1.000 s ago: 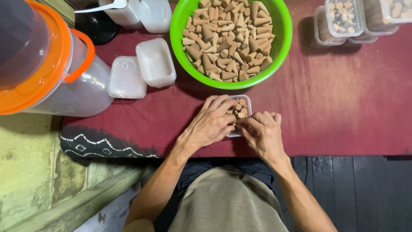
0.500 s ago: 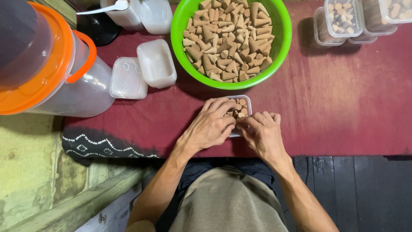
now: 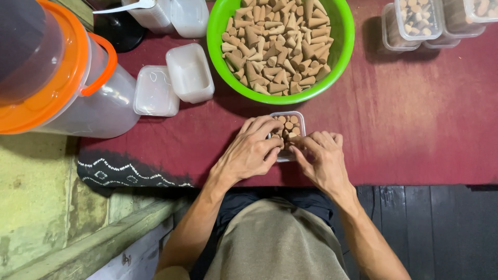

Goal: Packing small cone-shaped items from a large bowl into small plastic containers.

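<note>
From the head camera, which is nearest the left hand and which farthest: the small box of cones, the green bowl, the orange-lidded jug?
1. Small box: under the fingertips of the left hand, touching it.
2. Green bowl: just beyond the box, full of cones.
3. Jug: far off to the left, at the cloth's edge.

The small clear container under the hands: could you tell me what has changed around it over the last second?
Very little. Both hands stay on the small clear container of tan cones; the left hand and right hand have only shifted their fingers slightly, closing in over its near edge. Nothing was picked up or released. The green bowl, empty tubs and orange-lidded jar have not moved.
</note>
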